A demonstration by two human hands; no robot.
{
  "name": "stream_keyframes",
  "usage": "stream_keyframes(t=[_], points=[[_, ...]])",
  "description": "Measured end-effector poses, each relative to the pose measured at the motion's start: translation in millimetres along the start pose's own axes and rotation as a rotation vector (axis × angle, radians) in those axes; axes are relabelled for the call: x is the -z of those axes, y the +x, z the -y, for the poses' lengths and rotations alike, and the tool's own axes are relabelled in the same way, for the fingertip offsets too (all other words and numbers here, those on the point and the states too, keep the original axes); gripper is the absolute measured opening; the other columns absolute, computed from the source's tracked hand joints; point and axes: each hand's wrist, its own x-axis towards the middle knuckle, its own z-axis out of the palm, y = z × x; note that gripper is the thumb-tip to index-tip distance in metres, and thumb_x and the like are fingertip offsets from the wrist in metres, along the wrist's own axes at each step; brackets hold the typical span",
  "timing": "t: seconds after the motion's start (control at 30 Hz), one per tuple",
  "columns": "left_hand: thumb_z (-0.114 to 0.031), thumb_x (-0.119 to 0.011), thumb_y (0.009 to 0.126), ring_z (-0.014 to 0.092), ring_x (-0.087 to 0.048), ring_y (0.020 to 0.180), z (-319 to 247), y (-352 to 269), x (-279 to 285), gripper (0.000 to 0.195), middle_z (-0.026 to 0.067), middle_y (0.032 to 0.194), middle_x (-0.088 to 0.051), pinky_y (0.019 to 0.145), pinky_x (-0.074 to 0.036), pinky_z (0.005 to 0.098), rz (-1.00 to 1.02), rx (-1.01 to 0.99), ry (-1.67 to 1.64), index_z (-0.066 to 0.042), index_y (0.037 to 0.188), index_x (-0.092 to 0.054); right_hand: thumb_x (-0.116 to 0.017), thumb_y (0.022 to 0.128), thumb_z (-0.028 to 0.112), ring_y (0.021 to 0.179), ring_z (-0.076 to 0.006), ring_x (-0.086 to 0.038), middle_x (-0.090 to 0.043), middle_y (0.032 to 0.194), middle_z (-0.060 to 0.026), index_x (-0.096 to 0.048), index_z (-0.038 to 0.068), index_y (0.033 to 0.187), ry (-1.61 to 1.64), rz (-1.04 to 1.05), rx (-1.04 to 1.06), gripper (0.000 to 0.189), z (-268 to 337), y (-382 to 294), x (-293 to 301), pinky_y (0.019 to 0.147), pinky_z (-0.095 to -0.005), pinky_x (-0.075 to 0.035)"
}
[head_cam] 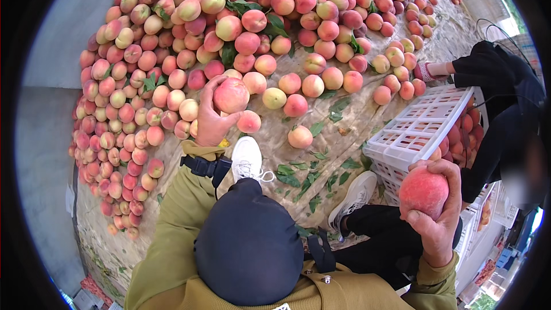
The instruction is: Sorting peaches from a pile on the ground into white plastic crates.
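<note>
My left hand (215,118) is closed around a pink and cream peach (231,95), held over the near edge of a large heap of peaches (185,30). Out to the right, my right hand (439,219) grips a redder peach (424,193), thumb below it and fingers over the top. That hand is close to a white plastic crate (415,127) with slatted sides, which holds many peaches (462,137). Between my feet and the heap, a single peach (300,137) lies on the ground sheet (271,155).
Torn green leaves (297,181) are scattered over the sheet. Another person in dark trousers (495,129) sits beyond the crate, one shoe (424,72) beside loose peaches. A grey wall (47,159) borders the heap on the left. My white shoes (246,157) rest on the sheet.
</note>
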Motion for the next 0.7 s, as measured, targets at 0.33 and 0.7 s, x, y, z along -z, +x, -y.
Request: stream_keyframes(t=[0.33,0.7], points=[[-0.014,-0.071,0.067,0.028,-0.046,0.122,-18.0,6.5,-5.3,0.076,0.0103,0.13,-0.041,0.103,-0.04,0.0468,0.192,0.407,-1.041,-0.009,0.133,-0.036,-0.077,0.062,0.019,0.089,-0.0202,-0.056,-0.052,0.106,-0.0134,-0.043,0.006,0.112,0.065,0.021,-0.042,0.061,0.9,4.0,2.7,0.074,-0.0293,-0.05],[-0.011,-0.077,0.069,0.028,-0.046,0.114,-135.3,39.1,-82.4,0.064,0.016,0.121,-0.046,0.096,-0.038,0.0405,0.895,-0.481,-0.542,-0.006,0.124,-0.045,-0.065,0.073,0.034,0.084,-0.0265,-0.063,-0.053,0.106,-0.0189,-0.043,0.003,0.107,0.442,0.363,-0.462,0.051,-12.1,17.1,-5.4,0.072,-0.0365,-0.054]])
